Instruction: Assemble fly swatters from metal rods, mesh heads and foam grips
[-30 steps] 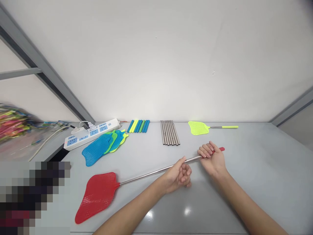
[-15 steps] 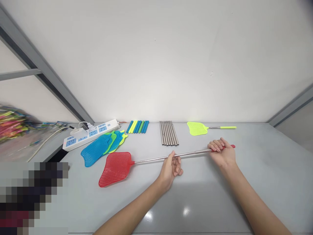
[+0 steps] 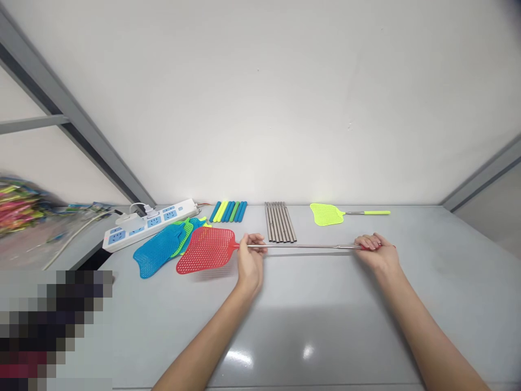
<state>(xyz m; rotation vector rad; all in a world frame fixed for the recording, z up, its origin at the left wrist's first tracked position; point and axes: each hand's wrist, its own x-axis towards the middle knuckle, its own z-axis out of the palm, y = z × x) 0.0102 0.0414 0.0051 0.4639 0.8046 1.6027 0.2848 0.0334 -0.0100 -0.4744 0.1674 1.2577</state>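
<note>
The red fly swatter is held level above the table, between the two hands. The left hand has its thumb against the neck of the swatter and its fingers curled around the near end of the metal rod; how hard they press is difficult to tell from here. The right hand is wrapped around the red handle, fingers folded over the top and close together. The broad red head spreads out to the left of the left fingers, overlapping the pile of blue, green and yellow swatter heads. Beyond that pile, farther from the left fingers, lies a white power strip. Coloured grips sit in a row just beyond the left fingertips, and bare metal rods lie to their right. A yellow swatter rests beyond the right fingers, toward the wall.
</note>
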